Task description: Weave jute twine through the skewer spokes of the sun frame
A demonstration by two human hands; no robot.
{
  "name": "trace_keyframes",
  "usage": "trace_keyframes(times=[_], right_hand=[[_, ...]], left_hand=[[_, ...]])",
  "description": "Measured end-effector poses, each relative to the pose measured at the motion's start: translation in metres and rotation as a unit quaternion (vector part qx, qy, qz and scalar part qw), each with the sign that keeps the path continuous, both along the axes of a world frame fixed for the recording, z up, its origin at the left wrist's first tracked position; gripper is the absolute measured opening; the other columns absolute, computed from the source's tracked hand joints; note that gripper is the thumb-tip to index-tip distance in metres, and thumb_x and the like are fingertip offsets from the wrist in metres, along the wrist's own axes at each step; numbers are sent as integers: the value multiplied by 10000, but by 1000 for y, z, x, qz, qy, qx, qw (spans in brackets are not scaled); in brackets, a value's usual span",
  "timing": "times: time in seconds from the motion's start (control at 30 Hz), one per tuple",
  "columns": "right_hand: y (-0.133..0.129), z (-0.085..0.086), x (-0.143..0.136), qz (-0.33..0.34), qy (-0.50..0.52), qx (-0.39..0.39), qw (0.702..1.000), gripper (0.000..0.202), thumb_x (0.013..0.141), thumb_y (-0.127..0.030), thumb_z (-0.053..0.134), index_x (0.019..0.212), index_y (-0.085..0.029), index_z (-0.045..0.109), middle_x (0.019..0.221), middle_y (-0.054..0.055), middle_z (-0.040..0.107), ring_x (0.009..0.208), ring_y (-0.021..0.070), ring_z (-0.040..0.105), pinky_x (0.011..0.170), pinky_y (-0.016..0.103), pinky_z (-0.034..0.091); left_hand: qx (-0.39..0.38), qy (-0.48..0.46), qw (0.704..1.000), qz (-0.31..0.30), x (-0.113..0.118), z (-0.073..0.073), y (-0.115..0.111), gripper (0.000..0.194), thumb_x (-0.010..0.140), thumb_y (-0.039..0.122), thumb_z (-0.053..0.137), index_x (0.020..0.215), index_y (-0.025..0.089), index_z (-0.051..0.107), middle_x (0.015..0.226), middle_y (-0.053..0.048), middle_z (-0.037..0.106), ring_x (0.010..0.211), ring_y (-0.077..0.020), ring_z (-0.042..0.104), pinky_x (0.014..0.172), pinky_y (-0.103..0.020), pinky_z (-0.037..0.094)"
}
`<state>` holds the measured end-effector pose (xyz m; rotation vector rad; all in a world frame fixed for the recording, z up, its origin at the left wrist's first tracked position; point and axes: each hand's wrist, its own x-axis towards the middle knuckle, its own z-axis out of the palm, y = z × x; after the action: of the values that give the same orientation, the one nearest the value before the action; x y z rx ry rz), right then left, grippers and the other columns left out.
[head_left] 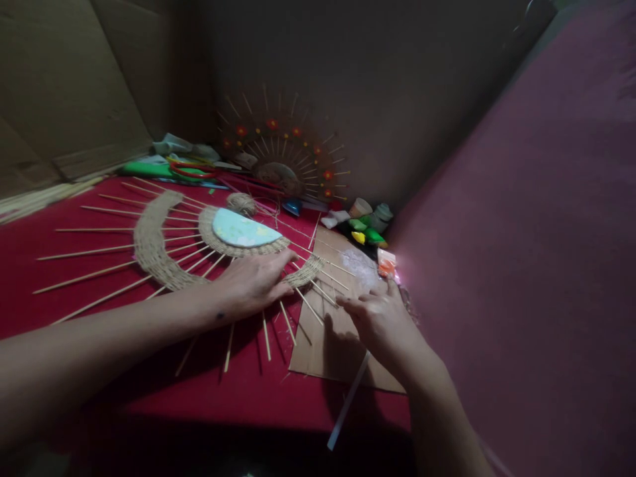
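Note:
A half-round fan [152,248] of thin wooden sticks, with bands of woven natural twine, lies on a red cloth. A pale blue patterned half-disc [243,228] covers its centre. My left hand [253,278] lies across the fan, thumb and fingers closed about the woven band near its right end. My right hand [382,315] is over the cardboard sheet [308,351], apart from the stick tips, with its fingers partly curled. From beneath it a translucent whitish stick [348,404], like a glue stick, slants toward me; what the palm holds is hidden.
A finished-looking fan with red flowers [272,124] leans on the back wall. Along the back lie a ball of twine [241,204], red-handled scissors [191,170] and a green roll [149,169]. Small packets [372,235] and an orange packet [386,265] sit by the pink wall [521,265].

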<state>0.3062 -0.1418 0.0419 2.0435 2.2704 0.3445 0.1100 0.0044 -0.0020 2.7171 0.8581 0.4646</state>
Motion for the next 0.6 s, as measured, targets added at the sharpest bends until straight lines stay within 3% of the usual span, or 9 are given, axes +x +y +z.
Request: trace_keyframes(times=[0.2, 0.3, 0.43, 0.6], right_hand=[[-2, 0, -15, 20, 2, 12, 1000, 301, 863, -133, 487, 1029, -218, 724, 710, 45, 721, 745, 227, 629, 996, 568, 263], [3, -4, -26, 28, 9, 15, 999, 258, 850, -188, 548, 1051, -209, 709, 737, 50, 718, 766, 235, 624, 1008, 573, 252], [14, -14, -39, 49, 6, 37, 998, 209, 880, -212, 532, 995, -210, 706, 735, 43, 699, 760, 219, 603, 1047, 611, 152], [22, -18, -41, 81, 28, 25, 996, 226, 879, -123, 497, 958, -194, 696, 751, 27, 701, 758, 178, 594, 1056, 503, 219]], left_hand=[[4, 5, 1000, 0, 0, -2, -1, 394, 877, 391, 471, 1195, 160, 477, 1031, -131, 665, 909, -279, 637, 708, -354, 455], [0, 7, 1000, -2, 0, -2, -2, 402, 888, 414, 451, 1193, 154, 483, 1024, -131, 665, 922, -288, 637, 725, -366, 457], [-4, 5, 1000, 11, 1, -2, -4, 408, 884, 413, 453, 1203, 160, 483, 1013, -131, 676, 917, -295, 646, 706, -367, 456], [1, -15, 1000, 0, 2, -7, -3, 365, 855, 364, 506, 1177, 192, 499, 987, -99, 684, 897, -263, 650, 689, -330, 453]])
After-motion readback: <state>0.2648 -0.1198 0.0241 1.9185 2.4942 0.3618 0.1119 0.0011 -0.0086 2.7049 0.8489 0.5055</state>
